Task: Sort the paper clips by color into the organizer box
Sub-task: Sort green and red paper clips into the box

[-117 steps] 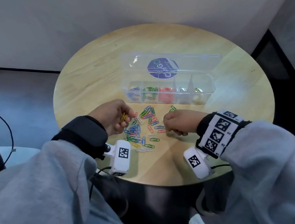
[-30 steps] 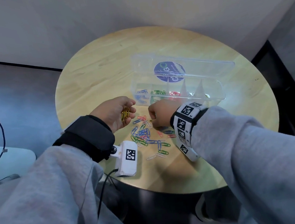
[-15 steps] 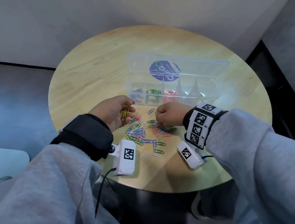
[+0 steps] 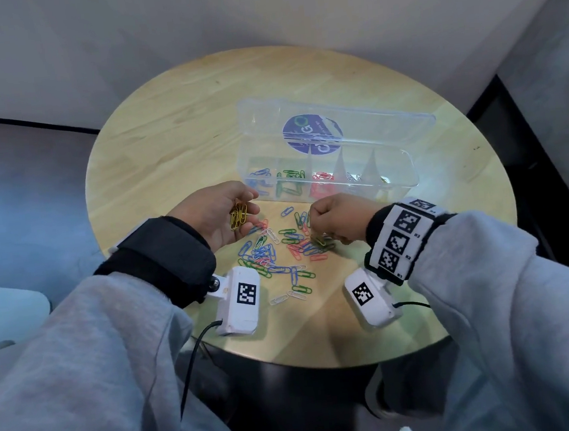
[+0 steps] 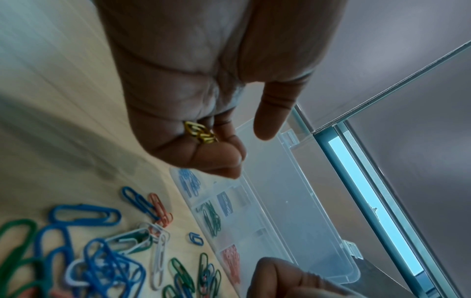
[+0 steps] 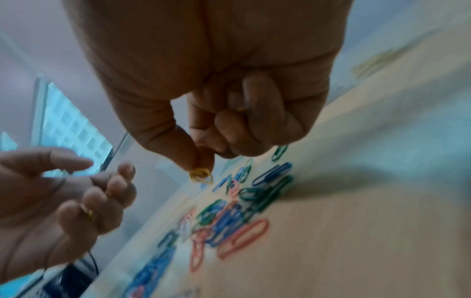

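From the head view, the left hand [image 4: 213, 218] cups a yellow clip bunch [image 4: 238, 216] beside the organizer box [image 4: 327, 173]; the left-wrist view shows its fingers [image 5: 216, 153] curled on them; in the right-wrist view, the right hand [image 6: 211, 113] pinches 1 yellow clip [image 6: 200, 175], best passed over low above the table [image 6: 356, 221].

A round blue sticker [image 4: 312, 133] on the organizer box's [image 4: 407, 184] open clear lid [image 4: 389, 127] shows a big "G", its smaller print too blurred to read, and the wristband's [image 4: 402, 237] tiny characters beside its square markers stay illegible.
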A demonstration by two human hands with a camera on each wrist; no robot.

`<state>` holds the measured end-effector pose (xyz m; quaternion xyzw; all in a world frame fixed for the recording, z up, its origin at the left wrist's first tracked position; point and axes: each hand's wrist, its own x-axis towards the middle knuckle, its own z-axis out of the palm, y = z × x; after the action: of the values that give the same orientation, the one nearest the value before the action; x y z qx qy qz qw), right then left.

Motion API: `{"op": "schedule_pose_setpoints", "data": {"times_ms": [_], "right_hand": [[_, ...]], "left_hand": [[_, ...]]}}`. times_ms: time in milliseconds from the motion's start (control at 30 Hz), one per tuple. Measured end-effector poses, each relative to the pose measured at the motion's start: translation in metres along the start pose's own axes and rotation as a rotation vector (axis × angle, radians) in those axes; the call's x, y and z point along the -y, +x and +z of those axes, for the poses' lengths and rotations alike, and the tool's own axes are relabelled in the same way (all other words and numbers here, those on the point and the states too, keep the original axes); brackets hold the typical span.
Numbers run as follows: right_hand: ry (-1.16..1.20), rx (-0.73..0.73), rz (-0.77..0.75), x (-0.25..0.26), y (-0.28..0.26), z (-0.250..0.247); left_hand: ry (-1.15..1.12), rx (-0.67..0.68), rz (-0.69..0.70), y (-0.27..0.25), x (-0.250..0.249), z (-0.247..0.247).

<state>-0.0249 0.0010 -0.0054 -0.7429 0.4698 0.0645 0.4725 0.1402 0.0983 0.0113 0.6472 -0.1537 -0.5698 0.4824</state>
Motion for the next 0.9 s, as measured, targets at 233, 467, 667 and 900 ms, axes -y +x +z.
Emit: {"op": "schedule_pose_setpoints", "data": {"times_ms": [233,467,667,900], "right_hand": [[0.426,0.074,0.164,-0.008,-0.009,-0.005],[0.642,0.067,0.114,-0.030,-0.030,-0.019],[0.976,0.060,0.032,-0.032,-0.041,-0.053],[1.214,-0.160,-0.029,-0.047,-0.040,-0.101]], "left_hand": [[-0.033,0.032,0.000,-0.002,0.000,0.006],[-0.122,0.087,-0.009,0.001,0.001,0.013],[-0.212,0.183,-0.024,0.001,-0.007,0.034],[-0.240,0.258,0.003,0.013,-0.030,0.076]]}}
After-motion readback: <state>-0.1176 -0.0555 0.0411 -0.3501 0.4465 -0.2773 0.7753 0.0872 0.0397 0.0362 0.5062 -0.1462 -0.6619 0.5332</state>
